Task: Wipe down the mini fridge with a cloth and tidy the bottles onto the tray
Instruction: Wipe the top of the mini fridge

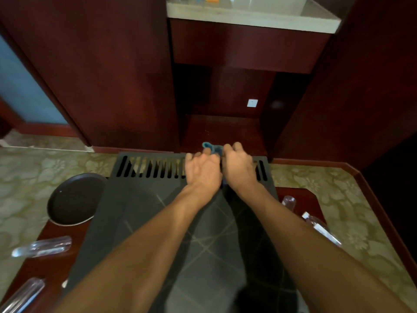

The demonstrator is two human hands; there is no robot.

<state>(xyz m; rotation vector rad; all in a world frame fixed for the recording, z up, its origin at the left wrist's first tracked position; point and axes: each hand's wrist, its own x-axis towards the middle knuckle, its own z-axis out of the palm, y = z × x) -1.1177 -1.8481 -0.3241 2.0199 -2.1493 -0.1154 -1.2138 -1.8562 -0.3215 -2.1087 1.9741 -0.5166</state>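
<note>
The dark grey mini fridge (140, 213) stands below me, its slotted vent strip along the far edge. Both my hands are over that far edge, close together. My left hand (203, 170) and my right hand (239, 166) grip a small blue cloth (212, 147) between them; most of it is hidden by the fingers. A round dark tray (74, 199) leans at the fridge's left side. Clear plastic bottles lie on the red wood around the fridge: one at the left (42, 246), one at the bottom left (22, 297), and some at the right (320, 227).
Dark red wooden cabinet panels (112, 75) rise ahead, with an open alcove (223, 127) and a white wall socket (252, 103) behind the fridge. A pale stone counter (248, 15) sits above. Patterned green carpet (27, 177) lies on both sides.
</note>
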